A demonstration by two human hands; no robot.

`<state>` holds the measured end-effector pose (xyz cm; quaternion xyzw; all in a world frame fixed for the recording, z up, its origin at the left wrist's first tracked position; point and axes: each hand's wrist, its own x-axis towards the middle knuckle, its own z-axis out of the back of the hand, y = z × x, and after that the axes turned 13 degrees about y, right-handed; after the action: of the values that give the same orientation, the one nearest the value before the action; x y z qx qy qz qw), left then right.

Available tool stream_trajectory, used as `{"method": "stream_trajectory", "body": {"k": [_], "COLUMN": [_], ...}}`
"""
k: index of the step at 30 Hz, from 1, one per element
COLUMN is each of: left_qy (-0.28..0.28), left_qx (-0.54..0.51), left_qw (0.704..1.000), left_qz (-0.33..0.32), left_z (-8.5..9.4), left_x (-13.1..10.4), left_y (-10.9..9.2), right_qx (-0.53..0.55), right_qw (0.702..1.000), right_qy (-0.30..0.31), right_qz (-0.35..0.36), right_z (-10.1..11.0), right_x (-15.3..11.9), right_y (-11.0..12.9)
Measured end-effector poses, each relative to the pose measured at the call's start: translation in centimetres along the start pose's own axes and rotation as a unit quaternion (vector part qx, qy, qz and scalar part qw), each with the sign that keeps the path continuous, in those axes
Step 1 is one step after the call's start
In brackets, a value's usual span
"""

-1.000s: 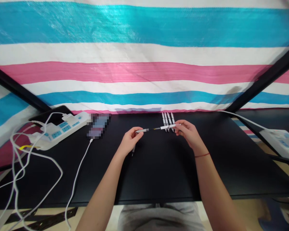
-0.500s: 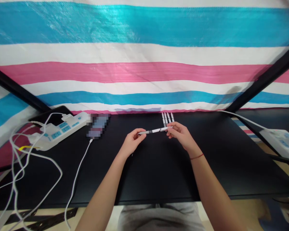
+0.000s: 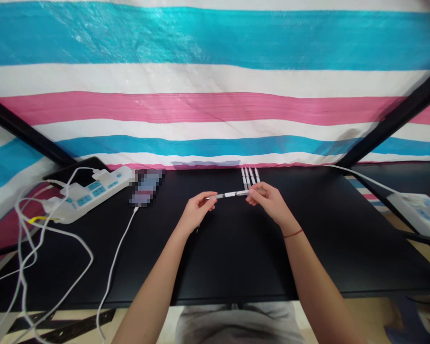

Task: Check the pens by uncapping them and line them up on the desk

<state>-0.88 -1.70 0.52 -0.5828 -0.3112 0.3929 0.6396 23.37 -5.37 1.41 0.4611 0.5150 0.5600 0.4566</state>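
Observation:
A white and grey pen [image 3: 231, 194] is stretched level between my two hands, just above the black table [image 3: 236, 253]. My left hand [image 3: 199, 209] pinches its grey tip end between thumb and fingers. At the opposite end, my right hand [image 3: 266, 198] closes around the white part, hiding that end. Right behind my right hand lie several white pens [image 3: 250, 177] side by side, their lower parts partly covered by the fingers.
To the left are a white power strip [image 3: 93, 193] with plugs and tangled white cables [image 3: 39, 239], and a phone [image 3: 146, 188] on a charging cable. Another power strip [image 3: 421, 210] sits at the right. A striped tarp [image 3: 215, 107] hangs behind, between black frame bars [image 3: 394, 119].
Both hands keep hold of the pen. My right hand has shifted very slightly left along it, and the pen lies a little more level.

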Motion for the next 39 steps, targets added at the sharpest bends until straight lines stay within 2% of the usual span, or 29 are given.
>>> {"method": "stream_trajectory", "body": {"k": [5, 12, 18, 23, 29, 32, 36, 39], "left_qy": [0.009, 0.003, -0.002, -0.010, -0.009, -0.008, -0.012, -0.015], "left_qx": [0.026, 0.066, 0.073, 0.058, 0.060, 0.055, 0.053, 0.052], "left_qw": [1.000, 0.998, 0.997, 0.998, 0.998, 0.998, 0.998, 0.998], "left_qz": [-0.004, -0.011, -0.011, -0.012, -0.014, -0.012, -0.013, -0.016], "left_z": [0.15, 0.47, 0.35, 0.34, 0.33, 0.30, 0.34, 0.36], "left_x": [-0.09, -0.07, -0.11, -0.04, -0.03, 0.03, 0.12, 0.16], "left_y": [-0.01, 0.54, 0.47, 0.64, 0.57, 0.54, 0.62, 0.67], "right_qx": [-0.072, 0.003, -0.074, -0.024, -0.096, -0.078, -0.031, -0.051], "right_qw": [0.997, 0.999, 0.996, 0.997, 0.994, 0.996, 0.997, 0.996], "right_qy": [-0.010, 0.051, 0.045, 0.067, 0.052, 0.042, 0.068, 0.070], "right_qz": [0.004, -0.010, -0.028, -0.011, -0.025, -0.020, -0.002, -0.012], "right_z": [0.20, 0.62, 0.60, 0.66, 0.76, 0.82, 0.95, 1.02], "right_x": [0.09, -0.20, -0.16, -0.33, -0.13, -0.09, -0.25, -0.23], "right_y": [-0.03, -0.15, -0.18, -0.05, -0.29, -0.44, -0.47, -0.52]}}
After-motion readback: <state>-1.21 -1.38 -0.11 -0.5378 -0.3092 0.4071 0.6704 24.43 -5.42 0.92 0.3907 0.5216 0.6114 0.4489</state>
